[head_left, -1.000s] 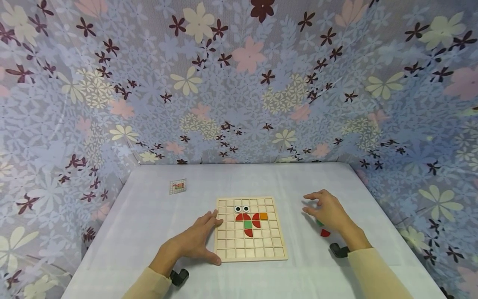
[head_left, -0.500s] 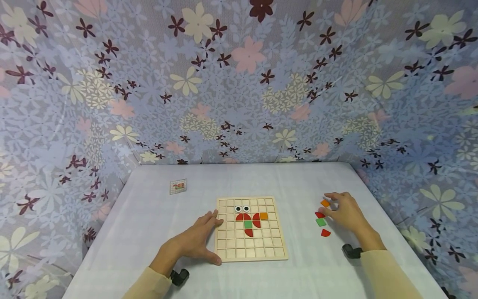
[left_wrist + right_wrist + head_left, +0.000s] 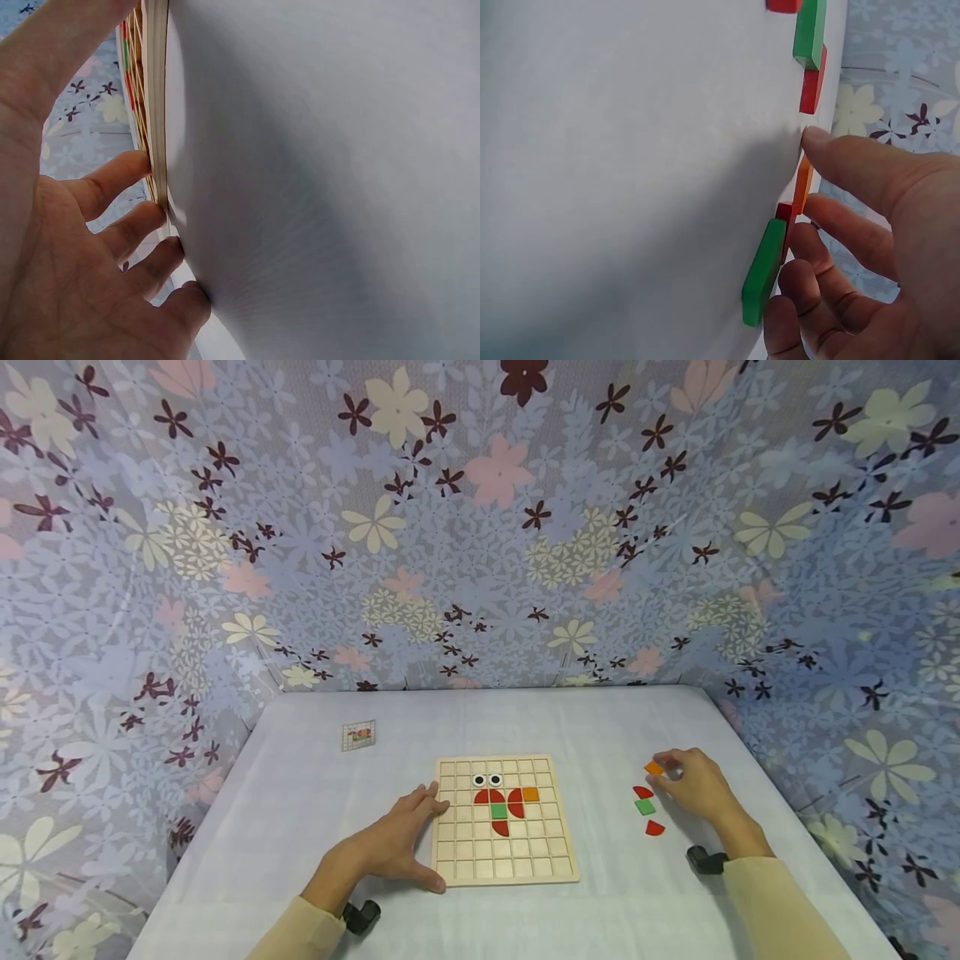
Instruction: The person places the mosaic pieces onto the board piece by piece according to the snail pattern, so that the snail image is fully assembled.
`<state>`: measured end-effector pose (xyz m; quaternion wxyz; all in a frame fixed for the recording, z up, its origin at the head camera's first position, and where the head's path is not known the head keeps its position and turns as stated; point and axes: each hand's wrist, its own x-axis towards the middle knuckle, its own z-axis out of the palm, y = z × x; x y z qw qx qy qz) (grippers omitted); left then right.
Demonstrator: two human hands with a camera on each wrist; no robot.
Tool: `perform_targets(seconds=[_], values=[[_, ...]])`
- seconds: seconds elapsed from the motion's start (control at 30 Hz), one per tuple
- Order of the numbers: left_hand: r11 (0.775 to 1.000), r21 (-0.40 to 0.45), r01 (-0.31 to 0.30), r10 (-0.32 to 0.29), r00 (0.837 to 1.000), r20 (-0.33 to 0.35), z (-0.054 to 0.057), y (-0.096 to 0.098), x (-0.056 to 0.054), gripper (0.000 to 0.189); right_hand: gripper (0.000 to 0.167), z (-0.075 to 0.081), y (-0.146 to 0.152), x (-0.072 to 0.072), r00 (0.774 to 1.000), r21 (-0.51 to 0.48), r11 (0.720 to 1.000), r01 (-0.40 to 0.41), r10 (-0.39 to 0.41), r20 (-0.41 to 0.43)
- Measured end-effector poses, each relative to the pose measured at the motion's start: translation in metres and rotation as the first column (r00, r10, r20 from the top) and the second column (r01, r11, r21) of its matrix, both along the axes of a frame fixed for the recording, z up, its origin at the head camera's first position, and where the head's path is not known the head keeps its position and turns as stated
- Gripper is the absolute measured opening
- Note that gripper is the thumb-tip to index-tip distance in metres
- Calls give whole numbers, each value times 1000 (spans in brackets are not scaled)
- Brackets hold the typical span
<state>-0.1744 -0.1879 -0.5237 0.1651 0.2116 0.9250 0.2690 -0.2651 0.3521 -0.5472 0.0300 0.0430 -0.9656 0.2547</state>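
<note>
My left hand (image 3: 400,835) rests against the left edge of a wooden grid board (image 3: 504,882), thumb at the near corner and fingers along the side. In the left wrist view, the fingertips of the left hand (image 3: 112,262) touch the board's rim (image 3: 156,90). On the board lie two eye tiles, several red quarter-round tiles, a green square (image 3: 498,811) and an orange square (image 3: 531,794). At the right, my right hand (image 3: 699,785) has thumb and index finger on either side of a loose orange tile (image 3: 804,180). A small gap shows between thumb and tile.
Nearer me lie two red quarter-round tiles (image 3: 655,828) and a green tile (image 3: 645,807). Beyond the orange one, the right wrist view shows another green tile (image 3: 763,274) and a red tile (image 3: 786,217). A small pattern card (image 3: 358,735) lies back left. Floral cloth hangs behind.
My right hand has moved right, away from the board, to the orange tile. Its thumb has shifted off a red tile, and the thumb-to-index gap has narrowed. The left hand stays put.
</note>
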Motion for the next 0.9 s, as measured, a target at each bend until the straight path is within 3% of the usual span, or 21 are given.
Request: perform_targets(seconds=[0.37, 0.9], values=[[1000, 1, -1, 1, 1000, -5, -1, 1, 0, 125, 31, 3, -6, -2, 1000, -9, 1000, 11, -10, 15], [1000, 3, -11, 11, 1000, -2, 1, 1, 0, 125, 28, 7, -10, -3, 1000, -2, 1000, 11, -11, 20]])
